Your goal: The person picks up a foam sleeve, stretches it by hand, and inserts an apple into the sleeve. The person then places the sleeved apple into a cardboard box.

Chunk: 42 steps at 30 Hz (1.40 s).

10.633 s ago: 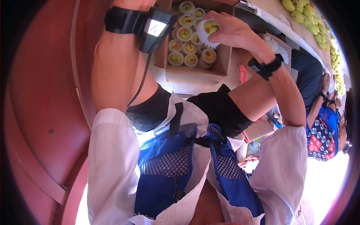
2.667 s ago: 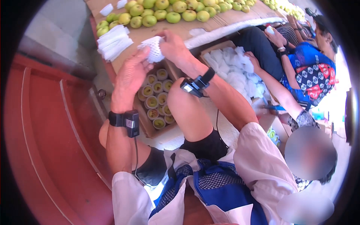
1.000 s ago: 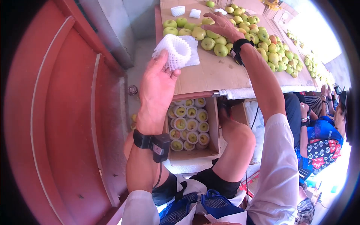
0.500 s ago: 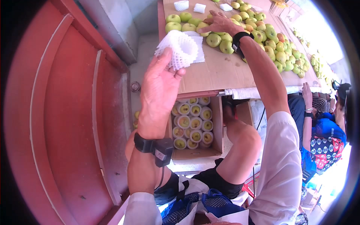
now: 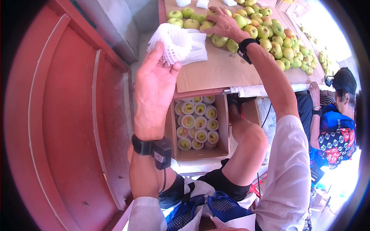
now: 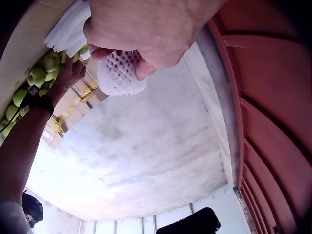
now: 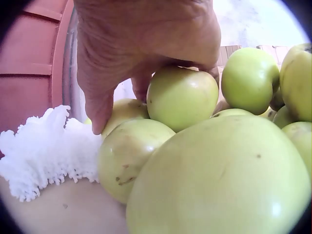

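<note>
My left hand (image 5: 155,88) pinches a white foam net sleeve (image 5: 167,43) between thumb and fingers, its round mouth facing up and right. The left wrist view also shows the sleeve (image 6: 119,73) hanging from the fingers. Flat foam sleeves (image 5: 195,48) lie on the cardboard just behind it. At the left end of the pile of green apples (image 5: 287,52), my right hand (image 5: 227,25) is spread over several apples. In the right wrist view an apple (image 7: 183,100) lies beneath that hand (image 7: 146,44), and the thumb reaches down to the left of it.
Below the table edge, a cardboard box (image 5: 200,154) holds apples in foam sleeves (image 5: 200,122). Small foam sleeves (image 5: 202,4) lie at the table's back. A red panel (image 5: 69,115) stands at the left. Another person in a black cap (image 5: 344,81) sits at the right.
Earlier, the right hand held a sleeved apple over the box; later both hands held a foam sleeve. Now the left alone holds a sleeve, and the right has moved onto the apple pile.
</note>
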### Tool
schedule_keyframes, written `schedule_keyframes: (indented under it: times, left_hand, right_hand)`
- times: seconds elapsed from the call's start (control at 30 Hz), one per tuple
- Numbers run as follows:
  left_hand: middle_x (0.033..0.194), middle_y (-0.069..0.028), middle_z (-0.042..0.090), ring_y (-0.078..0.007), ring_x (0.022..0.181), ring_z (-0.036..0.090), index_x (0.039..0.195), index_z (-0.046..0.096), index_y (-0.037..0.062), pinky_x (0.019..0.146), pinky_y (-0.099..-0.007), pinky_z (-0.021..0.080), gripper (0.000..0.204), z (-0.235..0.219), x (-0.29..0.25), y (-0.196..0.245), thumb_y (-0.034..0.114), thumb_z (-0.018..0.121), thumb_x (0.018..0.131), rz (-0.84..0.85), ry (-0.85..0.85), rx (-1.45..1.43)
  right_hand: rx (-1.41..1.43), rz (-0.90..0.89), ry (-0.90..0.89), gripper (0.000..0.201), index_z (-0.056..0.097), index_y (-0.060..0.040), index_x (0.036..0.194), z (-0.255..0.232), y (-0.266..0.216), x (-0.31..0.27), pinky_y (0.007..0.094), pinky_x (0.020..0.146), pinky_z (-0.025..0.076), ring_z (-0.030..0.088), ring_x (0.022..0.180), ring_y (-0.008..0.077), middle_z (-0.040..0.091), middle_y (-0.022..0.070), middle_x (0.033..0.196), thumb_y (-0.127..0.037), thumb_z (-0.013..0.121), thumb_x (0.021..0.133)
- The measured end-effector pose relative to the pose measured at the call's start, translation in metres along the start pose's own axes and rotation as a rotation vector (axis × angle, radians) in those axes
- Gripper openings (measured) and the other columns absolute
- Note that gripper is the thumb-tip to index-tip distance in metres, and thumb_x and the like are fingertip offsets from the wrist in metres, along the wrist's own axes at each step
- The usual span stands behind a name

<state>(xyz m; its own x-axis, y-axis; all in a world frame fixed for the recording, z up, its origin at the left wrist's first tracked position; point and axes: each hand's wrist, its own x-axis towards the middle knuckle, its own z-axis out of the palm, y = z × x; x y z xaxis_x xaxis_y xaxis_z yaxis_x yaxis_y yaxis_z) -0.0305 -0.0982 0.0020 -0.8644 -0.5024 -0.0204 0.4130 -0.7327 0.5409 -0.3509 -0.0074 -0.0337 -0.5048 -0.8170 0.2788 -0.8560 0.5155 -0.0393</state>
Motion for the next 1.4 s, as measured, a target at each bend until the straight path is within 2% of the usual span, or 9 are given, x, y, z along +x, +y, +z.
schedule_keyframes:
  times: [0.47,0.67,0.77,0.87,1.0,1.07,1.23,1.33,1.4]
  left_hand:
    - [0.119,-0.0026,0.068,-0.0145,0.107,0.058,0.124,0.064,0.0066,0.082,-0.0325,0.042,0.027,-0.002,0.0,0.004,0.015,0.066,0.098,0.003,0.029,-0.077]
    - [0.117,-0.0017,0.069,-0.0131,0.106,0.058,0.123,0.064,0.0071,0.082,-0.0327,0.042,0.027,-0.002,-0.001,0.007,0.015,0.067,0.098,0.012,0.004,-0.066]
    - [0.117,-0.0015,0.069,-0.013,0.105,0.058,0.123,0.064,0.0071,0.083,-0.0328,0.042,0.027,-0.002,0.0,0.006,0.015,0.067,0.098,0.014,0.011,-0.076]
    - [0.118,-0.0009,0.068,-0.0125,0.105,0.059,0.125,0.063,0.0076,0.081,-0.0319,0.042,0.028,-0.001,-0.001,0.005,0.017,0.066,0.099,0.025,0.019,-0.056]
    - [0.12,-0.0015,0.067,-0.0131,0.107,0.059,0.126,0.063,0.0068,0.081,-0.0316,0.043,0.029,-0.003,0.0,0.006,0.018,0.065,0.1,0.032,-0.02,-0.018]
    - [0.12,-0.0026,0.068,-0.0146,0.106,0.058,0.125,0.063,0.0061,0.082,-0.0331,0.043,0.028,-0.002,0.0,0.005,0.017,0.064,0.099,0.023,-0.005,-0.039]
    - [0.12,-0.0046,0.068,-0.0163,0.106,0.058,0.125,0.062,0.0041,0.081,-0.034,0.043,0.028,-0.002,0.001,0.005,0.015,0.064,0.099,0.031,0.001,-0.05]
    - [0.12,-0.0052,0.068,-0.0164,0.106,0.058,0.125,0.062,0.0034,0.081,-0.0341,0.043,0.028,-0.001,0.0,0.003,0.014,0.064,0.099,0.034,-0.013,-0.048]
    - [0.12,-0.0053,0.068,-0.0164,0.106,0.058,0.125,0.062,0.0032,0.08,-0.0341,0.044,0.028,0.001,-0.002,0.003,0.014,0.064,0.099,0.034,-0.033,-0.052]
  right_hand:
    - [0.054,0.133,-0.17,0.076,0.074,-0.0091,0.12,-0.005,0.0,0.017,0.0505,0.112,0.04,0.042,0.138,0.0405,0.043,0.0189,0.151,-0.061,0.085,0.065]
    - [0.183,0.107,0.12,0.078,0.073,-0.0033,0.116,0.015,0.02,0.013,0.0436,0.109,0.043,0.049,0.132,0.0363,0.047,0.0203,0.144,-0.063,0.084,0.067]
    - [0.296,0.0,0.289,0.058,0.065,-0.0014,0.112,0.011,0.024,0.015,0.0477,0.095,0.049,0.055,0.119,0.0414,0.059,0.026,0.12,-0.04,0.083,0.073]
    - [0.417,0.156,0.214,0.053,0.07,-0.0076,0.108,0.001,0.024,0.019,0.0486,0.097,0.047,0.052,0.119,0.0418,0.056,0.0248,0.121,-0.046,0.085,0.074]
    - [-0.359,-0.45,0.454,0.037,0.072,-0.0307,0.118,0.012,0.051,0.025,0.0474,0.096,0.045,0.054,0.108,0.0359,0.058,0.0162,0.113,-0.031,0.079,0.081]
    - [-0.29,-0.504,0.5,0.047,0.07,-0.0402,0.124,-0.001,0.056,0.015,0.0482,0.096,0.046,0.056,0.105,0.0356,0.061,0.0131,0.116,-0.022,0.078,0.081]
    - [-0.12,-0.471,0.271,0.051,0.069,-0.0389,0.128,-0.028,0.056,-0.032,0.0534,0.1,0.044,0.054,0.113,0.0368,0.059,0.0132,0.124,-0.022,0.08,0.081]
    - [0.481,0.13,0.134,0.077,0.071,-0.0003,0.115,-0.046,0.017,-0.082,0.0384,0.108,0.044,0.05,0.13,0.0334,0.045,0.02,0.143,-0.06,0.086,0.069]
    - [0.422,0.098,0.183,0.073,0.072,-0.003,0.113,-0.04,0.009,-0.107,0.0424,0.111,0.043,0.045,0.134,0.0351,0.041,0.0194,0.148,-0.058,0.088,0.067]
